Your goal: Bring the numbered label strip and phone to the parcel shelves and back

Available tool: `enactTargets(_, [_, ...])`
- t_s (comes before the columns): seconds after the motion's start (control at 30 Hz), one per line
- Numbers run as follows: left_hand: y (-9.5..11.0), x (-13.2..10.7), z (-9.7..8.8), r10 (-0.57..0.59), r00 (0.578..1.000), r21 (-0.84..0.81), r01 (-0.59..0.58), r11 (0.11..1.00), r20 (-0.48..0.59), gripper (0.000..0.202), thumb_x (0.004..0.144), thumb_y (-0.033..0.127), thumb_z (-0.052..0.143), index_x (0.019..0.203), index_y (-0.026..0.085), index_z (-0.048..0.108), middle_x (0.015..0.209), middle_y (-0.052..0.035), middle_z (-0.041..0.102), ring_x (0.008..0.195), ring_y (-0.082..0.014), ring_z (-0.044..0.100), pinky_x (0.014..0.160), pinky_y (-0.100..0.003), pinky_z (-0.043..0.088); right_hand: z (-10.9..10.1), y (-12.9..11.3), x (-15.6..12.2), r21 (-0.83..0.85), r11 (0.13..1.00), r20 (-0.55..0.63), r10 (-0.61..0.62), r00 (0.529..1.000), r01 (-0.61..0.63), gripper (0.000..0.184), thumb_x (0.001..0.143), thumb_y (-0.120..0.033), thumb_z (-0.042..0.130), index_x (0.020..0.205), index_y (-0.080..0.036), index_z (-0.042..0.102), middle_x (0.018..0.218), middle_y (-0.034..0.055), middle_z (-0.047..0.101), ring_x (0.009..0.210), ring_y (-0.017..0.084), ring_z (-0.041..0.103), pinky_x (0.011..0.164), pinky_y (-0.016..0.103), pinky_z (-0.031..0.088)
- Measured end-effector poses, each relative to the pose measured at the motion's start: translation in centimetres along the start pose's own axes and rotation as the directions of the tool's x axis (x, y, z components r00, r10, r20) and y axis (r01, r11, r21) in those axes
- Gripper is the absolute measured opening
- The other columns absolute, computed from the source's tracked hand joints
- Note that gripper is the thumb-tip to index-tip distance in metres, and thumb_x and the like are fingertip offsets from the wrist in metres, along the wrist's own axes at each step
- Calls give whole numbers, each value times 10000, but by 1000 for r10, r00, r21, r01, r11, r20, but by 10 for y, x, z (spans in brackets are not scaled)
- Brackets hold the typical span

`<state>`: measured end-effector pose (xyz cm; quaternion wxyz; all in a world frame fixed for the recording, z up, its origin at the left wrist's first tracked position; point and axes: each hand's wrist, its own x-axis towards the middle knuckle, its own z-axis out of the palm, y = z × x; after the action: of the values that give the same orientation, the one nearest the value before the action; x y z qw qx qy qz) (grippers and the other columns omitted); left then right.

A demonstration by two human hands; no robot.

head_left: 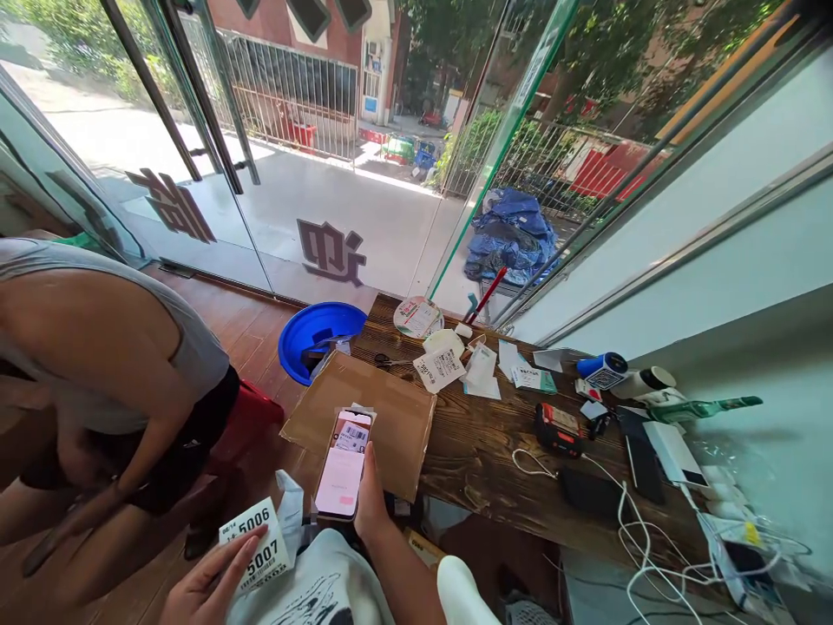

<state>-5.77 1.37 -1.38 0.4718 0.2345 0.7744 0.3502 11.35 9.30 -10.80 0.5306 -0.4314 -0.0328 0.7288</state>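
Note:
My right hand (372, 499) is wrapped round a smartphone (338, 486), upright and tilted, in front of a cardboard box (387, 408). The phone's screen shows a barcode label in its upper part and a pale pink panel below. My left hand (212, 582), lower left, pinches a sheet of white number labels (268, 555) printed 5006 and 5007, with part of a further label under them. A strip of pale backing paper (291, 503) hangs behind the sheet. The label's place on the box is mostly hidden by the phone.
A seated person (123, 365) is at the left, near a red stool (251, 421). A blue bin (296, 338) stands behind the box. The wooden table (482, 469) carries scissors (390, 359), papers (482, 369), a label printer (558, 428), a green bottle (703, 408) and tangled white cables (641, 538).

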Motion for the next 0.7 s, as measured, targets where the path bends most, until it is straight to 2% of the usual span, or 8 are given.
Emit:
enactTargets(0.2, [-2,-2,2,13,1000,37,-14,999,19,679,318,819,696,731,288,791,962,-52,752,1133,-387,588,1045,-433,426,6,-5,-5,-3,999,34,40,999,-39,873,550,-781,682,1168,-177,563,1067,91,711,982,249,670,904,381,505])
enactTargets(0.33, [-8,-1,3,26,1000,31,-26,999,17,671,326,822,693,716,284,790,952,-52,753,1158,-395,567,1100,-463,344,10,-9,-9,9,999,25,42,999,-42,874,559,-780,678,1184,-178,568,1061,92,709,1057,267,641,945,382,484])
enactTargets(0.47, [-14,7,4,66,997,52,-69,996,48,690,368,817,688,769,265,793,996,-63,746,1181,-399,548,1099,-476,343,12,-16,-14,7,999,17,49,999,-50,804,520,-776,701,1060,-184,637,1005,76,718,988,251,658,874,348,508])
enactTargets(0.6, [3,17,17,64,987,-8,-64,998,145,729,461,844,632,828,232,787,1014,-84,739,1141,-381,580,1055,-472,403,16,-27,-25,-78,989,161,133,978,-122,763,605,-795,625,1028,-162,668,972,90,724,855,238,680,800,363,530])
enactTargets(0.7, [28,25,33,80,950,-136,-40,990,303,730,539,833,604,801,173,777,851,-122,745,963,-372,651,886,-456,516,18,-32,-38,-214,963,271,219,937,-164,755,700,-778,552,1125,-161,642,1015,118,718,879,273,683,786,425,539])
